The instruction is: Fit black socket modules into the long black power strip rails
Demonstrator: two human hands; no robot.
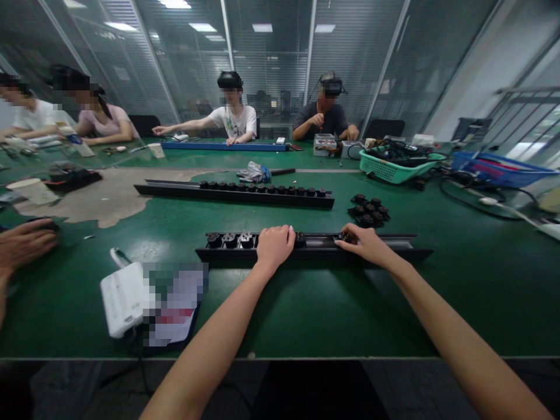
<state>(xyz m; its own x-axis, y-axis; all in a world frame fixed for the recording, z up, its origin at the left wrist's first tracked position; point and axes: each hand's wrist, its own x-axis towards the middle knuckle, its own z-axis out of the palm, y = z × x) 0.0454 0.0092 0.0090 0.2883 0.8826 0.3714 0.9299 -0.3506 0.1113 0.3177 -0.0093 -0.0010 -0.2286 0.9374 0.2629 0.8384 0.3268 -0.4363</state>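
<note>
A long black channel (315, 254) lies across the green table before me. Several round black parts on square bases sit in its left portion, one of them a black part (230, 239) with a metallic top. My left hand (275, 246) is closed over the channel's middle, its fingers partly hidden behind the rim. Another black part (300, 238) shows just right of that hand. Further right, my right hand (365, 244) pinches a similar black part (349, 237) at the channel, where bare inner floor shows on both sides. Loose black parts (370, 211) lie in a cluster behind my right hand.
Behind is a second black channel (236, 195) with a row of parts. A white device (125, 298) and a phone-like object (179, 309) lie left. Another person's hand (26, 242) rests far left. A green basket (394, 169) and blue basket (503, 172) stand right. Co-workers sit opposite.
</note>
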